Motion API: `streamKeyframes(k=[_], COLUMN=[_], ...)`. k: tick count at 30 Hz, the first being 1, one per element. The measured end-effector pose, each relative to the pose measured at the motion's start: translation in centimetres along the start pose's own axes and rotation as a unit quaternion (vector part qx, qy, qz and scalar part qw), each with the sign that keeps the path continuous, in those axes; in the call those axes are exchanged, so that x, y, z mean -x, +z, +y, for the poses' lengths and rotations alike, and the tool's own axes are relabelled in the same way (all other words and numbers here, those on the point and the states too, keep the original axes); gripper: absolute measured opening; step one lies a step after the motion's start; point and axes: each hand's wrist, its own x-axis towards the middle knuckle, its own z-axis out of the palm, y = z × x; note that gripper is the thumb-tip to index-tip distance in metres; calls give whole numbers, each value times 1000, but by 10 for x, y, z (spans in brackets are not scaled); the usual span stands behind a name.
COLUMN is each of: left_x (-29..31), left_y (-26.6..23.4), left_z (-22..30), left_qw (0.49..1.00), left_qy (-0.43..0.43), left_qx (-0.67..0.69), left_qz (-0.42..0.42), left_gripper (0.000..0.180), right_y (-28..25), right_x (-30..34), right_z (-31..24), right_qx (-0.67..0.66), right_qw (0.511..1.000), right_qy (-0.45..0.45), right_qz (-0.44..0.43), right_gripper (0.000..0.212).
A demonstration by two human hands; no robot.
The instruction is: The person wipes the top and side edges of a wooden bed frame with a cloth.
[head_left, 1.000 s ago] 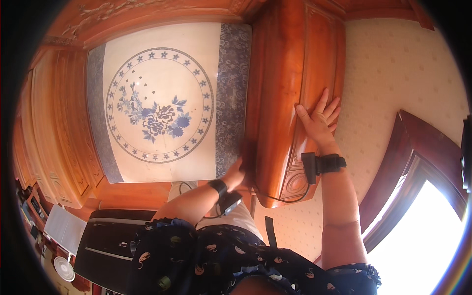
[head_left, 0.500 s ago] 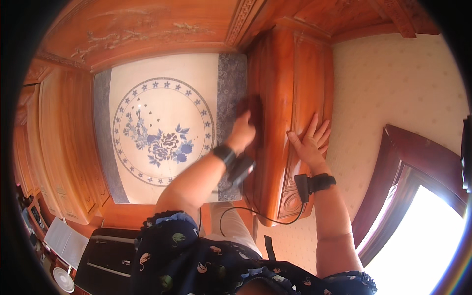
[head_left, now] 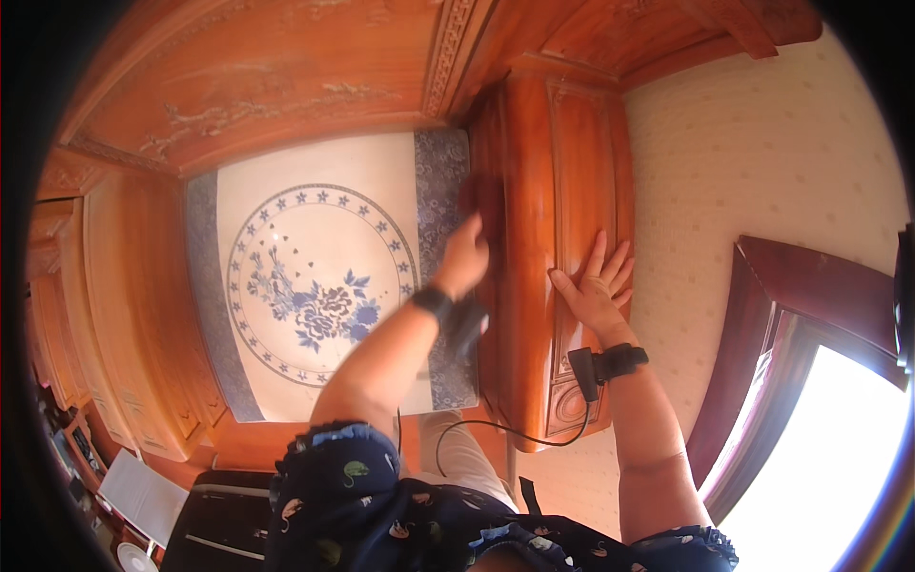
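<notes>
My left hand [head_left: 462,259] is closed and smeared by motion at the inner side of the carved wooden armrest [head_left: 530,191]. From its fingers a dark red-brown piece, seemingly a cloth [head_left: 484,194], reaches up against the wood; blur hides its edges. My right hand [head_left: 597,292] lies flat with fingers spread on the armrest's top, holding nothing. Left of my left hand is the seat cushion [head_left: 315,157], cream with a blue flower ring and dark patterned bands. Each wrist wears a black strap with a small box, and a thin cable runs by the right one.
The wooden backrest [head_left: 286,86] with carved relief rises behind the cushion. A wooden cabinet-like piece [head_left: 138,305] stands at the left. Patterned wall [head_left: 696,162] and a framed bright window [head_left: 810,448] are on the right. A black case [head_left: 219,520] lies at lower left.
The view has shifted a little, so the cushion sits lower in it. My left hand stays by the armrest's inner side, blurred in both frames. My right hand keeps its place on the wood.
</notes>
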Motion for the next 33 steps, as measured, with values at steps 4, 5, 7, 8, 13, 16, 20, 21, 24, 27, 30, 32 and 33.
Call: streamKeyframes(k=[4,5,7,8,13,16,20,21,24,27,30,32,33], left_x=[104,108,88,67,-76,-147,-168,-159,-144,-128,-125,-123,-122], left_y=[12,12,11,12,-12,-32,-52,-27,-33,-25,-20,-16,-12], left_z=[-23,-29,-32,-34,1,16,12,33,78,111,129,138,144], left_qw=[992,990,989,989,996,997,993,985,991,982,950,922,898], left_qy=[-94,-110,-116,-144,-65,-37,-67,-95,4,83,118,154,160], left_qx=[-33,32,71,13,-43,-1,72,122,117,-99,-232,-299,-349], left_qz=[-71,-76,-56,-30,39,72,59,74,61,136,172,192,213], left_gripper=[42,42,44,45,49,56,62,62,58,54,51,53,52], right_y=[-5,-6,-5,-5,-4,-1,-1,-4,-5,-8,-7,-6,-5], right_x=[0,1,1,3,7,7,9,4,1,5,7,6,7], right_z=[-1,-2,-6,-7,-5,-7,-17,-5,-3,-4,-7,-8,-8], right_qx=[8,6,13,11,15,6,-12,4,1,-8,-7,-5,-8], right_qw=[1000,1000,1000,1000,1000,1000,999,1000,1000,1000,1000,1000,1000], right_qy=[-3,-4,-3,-6,3,-4,-11,11,3,-4,-4,-7,-7], right_qz=[-5,-9,-16,-9,-18,-13,-33,-29,-19,-13,-17,-14,-15], right_gripper=[104,104,104,104,105,106,107,107,107,106,106,105,105])
